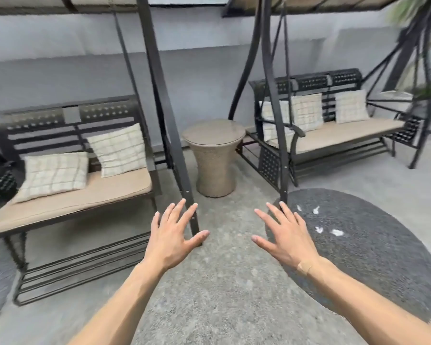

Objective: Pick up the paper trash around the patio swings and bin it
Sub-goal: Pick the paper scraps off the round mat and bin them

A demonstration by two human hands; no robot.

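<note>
- Nothing is held: left hand (173, 236) and right hand (283, 236) are spread wide.
- Paper scraps (319, 221) lie untouched near the rug's (383, 257) left edge; a reach there is called for.

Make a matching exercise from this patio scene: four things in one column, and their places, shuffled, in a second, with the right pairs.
Things
1. white scraps of paper
2. round woven wicker side table
3. two checked cream cushions
4. three checked cream cushions

Places
A. on the right swing's seat
B. on the dark grey oval rug
C. between the two swings
D. on the left swing's seat

Pairs: 1-B, 2-C, 3-D, 4-A
</note>
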